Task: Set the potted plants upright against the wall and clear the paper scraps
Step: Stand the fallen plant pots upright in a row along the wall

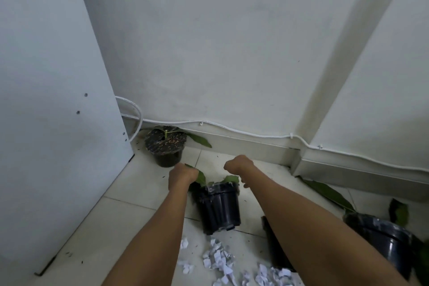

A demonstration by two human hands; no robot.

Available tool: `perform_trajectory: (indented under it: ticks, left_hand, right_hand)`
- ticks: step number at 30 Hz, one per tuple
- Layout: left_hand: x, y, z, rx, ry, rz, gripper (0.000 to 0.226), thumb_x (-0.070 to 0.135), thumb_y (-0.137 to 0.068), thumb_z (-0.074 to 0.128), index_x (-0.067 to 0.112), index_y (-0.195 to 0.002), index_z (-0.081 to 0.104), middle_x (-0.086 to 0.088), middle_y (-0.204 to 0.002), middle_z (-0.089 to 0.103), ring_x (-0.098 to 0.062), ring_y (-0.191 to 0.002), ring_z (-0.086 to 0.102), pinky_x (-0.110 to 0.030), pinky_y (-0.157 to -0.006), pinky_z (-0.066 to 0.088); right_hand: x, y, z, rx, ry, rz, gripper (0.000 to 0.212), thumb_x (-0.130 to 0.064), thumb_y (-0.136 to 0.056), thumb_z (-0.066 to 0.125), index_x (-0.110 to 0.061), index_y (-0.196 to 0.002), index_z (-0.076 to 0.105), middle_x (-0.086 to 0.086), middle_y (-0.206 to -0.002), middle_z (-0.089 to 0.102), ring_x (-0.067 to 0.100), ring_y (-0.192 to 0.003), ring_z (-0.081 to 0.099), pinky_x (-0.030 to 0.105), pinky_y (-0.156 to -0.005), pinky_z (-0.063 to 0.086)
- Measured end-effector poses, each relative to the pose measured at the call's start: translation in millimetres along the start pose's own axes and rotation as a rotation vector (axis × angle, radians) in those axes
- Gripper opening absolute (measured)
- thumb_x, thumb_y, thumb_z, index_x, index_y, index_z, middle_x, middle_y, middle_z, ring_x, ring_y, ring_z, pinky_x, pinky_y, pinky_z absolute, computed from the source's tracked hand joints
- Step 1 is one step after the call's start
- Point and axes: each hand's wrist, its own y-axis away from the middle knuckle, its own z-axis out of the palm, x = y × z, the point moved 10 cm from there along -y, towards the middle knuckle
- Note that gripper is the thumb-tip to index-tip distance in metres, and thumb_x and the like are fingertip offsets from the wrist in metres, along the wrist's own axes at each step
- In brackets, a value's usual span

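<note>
A black pot (pixel 218 206) lies tipped on the floor tiles, its mouth towards the wall and green leaves spilling from it. My left hand (pixel 182 174) is closed around one of those leaves at the pot's left rim. Just above the right rim, my right hand (pixel 236 165) is curled in a fist with nothing visible in it. Another potted plant (pixel 166 146) stands against the wall in the corner, soil showing. A third black pot (pixel 380 239) lies tilted at the right with long leaves. White paper scraps (pixel 218 258) are strewn on the floor near me.
A white cabinet side (pixel 58 100) closes off the left. A white cable (pixel 232 130) runs along the skirting board. A wall pillar (pixel 348 76) juts out at the right. Another dark pot (pixel 276 246) is partly hidden under my right forearm.
</note>
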Motion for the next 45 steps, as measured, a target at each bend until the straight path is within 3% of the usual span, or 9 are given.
perform_trajectory:
  ticks: [6,9,12,17,21,32,38,42,45]
  left_hand:
    - [-35.1,22.4,40.5,-0.312,0.026,-0.312,0.046,0.02,-0.09,0.055,-0.003,-0.129,0.051,-0.023,-0.122,0.059,-0.037,-0.099,0.069,-0.041,-0.081,0.061]
    - [-41.5,25.8,51.3,-0.363,0.17,-0.341,0.022,0.016,-0.09,0.055,0.0,-0.103,0.063,-0.018,-0.106,0.069,-0.029,-0.09,0.072,-0.035,-0.066,0.063]
    - [-43.4,32.5,52.0,-0.402,0.256,-0.344,0.015,0.015,-0.091,0.059,0.001,-0.088,0.06,-0.016,-0.09,0.066,-0.025,-0.073,0.066,-0.028,-0.046,0.059]
    - [-38.5,32.3,48.3,-0.439,0.315,-0.289,0.014,0.009,-0.093,0.056,-0.001,-0.084,0.061,-0.015,-0.086,0.061,-0.026,-0.079,0.064,-0.026,-0.053,0.059]
    - [-31.3,32.5,44.1,-0.436,0.366,-0.24,0.01,0.009,-0.093,0.057,0.0,-0.091,0.062,-0.014,-0.09,0.061,-0.025,-0.083,0.064,-0.024,-0.046,0.058]
    - [-16.5,30.9,19.8,-0.308,0.458,-0.101,0.01,-0.005,-0.091,0.054,0.001,-0.094,0.063,-0.018,-0.102,0.067,-0.029,-0.088,0.068,-0.03,-0.05,0.059]
    - [-3.7,23.7,13.3,-0.252,0.597,0.0,0.015,-0.004,-0.094,0.056,0.004,-0.097,0.067,-0.014,-0.098,0.071,-0.022,-0.081,0.069,-0.03,-0.05,0.059]
    - [1.6,11.1,12.5,-0.194,0.687,0.052,0.027,-0.006,-0.093,0.058,0.01,-0.113,0.067,-0.011,-0.102,0.072,-0.02,-0.079,0.07,-0.029,-0.055,0.059]
    - [7.4,0.8,15.9,-0.172,0.744,0.07,0.037,-0.004,-0.094,0.056,0.012,-0.127,0.063,-0.007,-0.106,0.069,-0.016,-0.079,0.067,-0.027,-0.058,0.056]
  right_hand:
    - [30.4,0.3,18.0,-0.089,-0.023,0.126,0.035,-0.02,-0.093,0.047,0.001,-0.119,0.055,0.015,-0.082,0.052,0.028,-0.096,0.066,0.038,-0.086,0.056]
    - [48.4,-1.5,32.2,-0.18,-0.076,0.219,0.024,-0.018,-0.091,0.05,0.006,-0.092,0.051,0.022,-0.088,0.056,0.041,-0.083,0.07,0.044,-0.074,0.062]
    - [56.8,-2.7,41.1,-0.236,-0.123,0.253,0.022,-0.019,-0.092,0.049,0.002,-0.09,0.054,0.026,-0.084,0.063,0.04,-0.064,0.069,0.042,-0.054,0.063]
    - [60.0,3.2,39.1,-0.283,-0.157,0.279,0.022,-0.019,-0.089,0.057,0.002,-0.096,0.058,0.025,-0.1,0.066,0.039,-0.069,0.068,0.037,-0.042,0.059]
    - [54.8,14.4,37.5,-0.336,-0.133,0.274,0.029,-0.02,-0.083,0.065,0.001,-0.102,0.064,0.018,-0.107,0.067,0.033,-0.077,0.069,0.035,-0.052,0.061]
    - [52.9,10.1,23.0,-0.22,-0.181,0.271,0.024,-0.015,-0.096,0.053,0.004,-0.108,0.059,0.022,-0.111,0.067,0.034,-0.07,0.069,0.03,-0.033,0.052]
    - [46.8,0.2,8.0,-0.079,-0.242,0.203,0.014,-0.003,-0.09,0.061,0.003,-0.102,0.058,0.021,-0.092,0.065,0.033,-0.06,0.068,0.038,-0.067,0.064]
    - [43.3,-1.0,0.5,0.012,-0.342,0.149,0.014,-0.004,-0.087,0.066,0.001,-0.098,0.058,0.02,-0.109,0.07,0.032,-0.075,0.074,0.025,-0.036,0.051]
    - [40.2,-5.8,-2.5,0.09,-0.469,0.116,0.009,-0.006,-0.088,0.065,0.0,-0.089,0.058,0.022,-0.107,0.068,0.04,-0.083,0.073,0.034,-0.046,0.059]
